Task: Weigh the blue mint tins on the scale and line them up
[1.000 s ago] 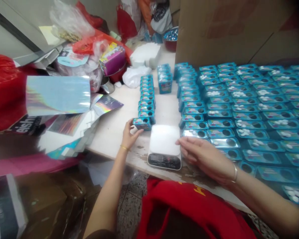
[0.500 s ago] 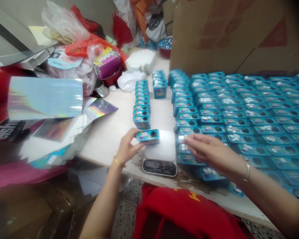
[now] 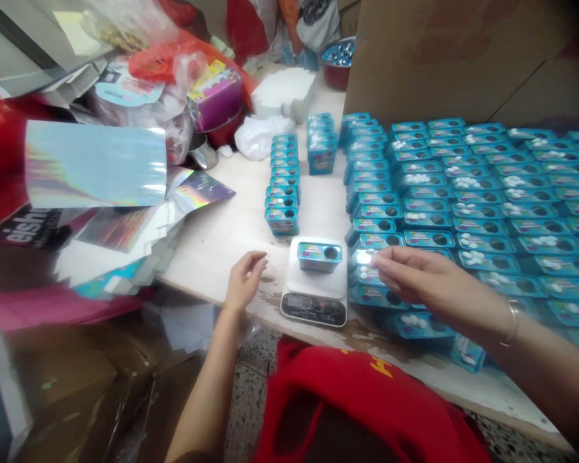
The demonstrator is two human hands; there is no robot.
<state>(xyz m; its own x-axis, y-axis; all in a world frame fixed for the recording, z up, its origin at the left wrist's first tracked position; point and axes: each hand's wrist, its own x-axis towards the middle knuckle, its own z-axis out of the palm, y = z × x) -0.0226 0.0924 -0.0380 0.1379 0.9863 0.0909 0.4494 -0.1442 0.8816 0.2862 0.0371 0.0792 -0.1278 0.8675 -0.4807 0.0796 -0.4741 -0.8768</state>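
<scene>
A small blue printed tin [image 3: 320,256] with a dark round hole in its top stands on the white digital kitchen scale [image 3: 313,308]. My left hand [image 3: 244,280] is to the left of the scale, holding nothing, its fingers loosely curled and thumb apart. To the right of the scale, my right hand [image 3: 410,273] hovers over the near tins with thumb and fingertips pinched together. Whatever is in that pinch is too small and blurred to name. White pellets [image 3: 364,272] lie on top of a tin just below those fingertips.
Many blue tins [image 3: 473,225], several topped with white pellets, fill the table's right side. A shorter row of tins [image 3: 283,193] stands behind the scale. Shiny printed sheets [image 3: 96,164] are piled left. A purple box [image 3: 215,96], bags and a large carton [image 3: 439,58] stand behind.
My left hand has set the tin on the scale, let go of it and drawn back left. My right hand stays pinched over the near tins. The whole view has shifted slightly.
</scene>
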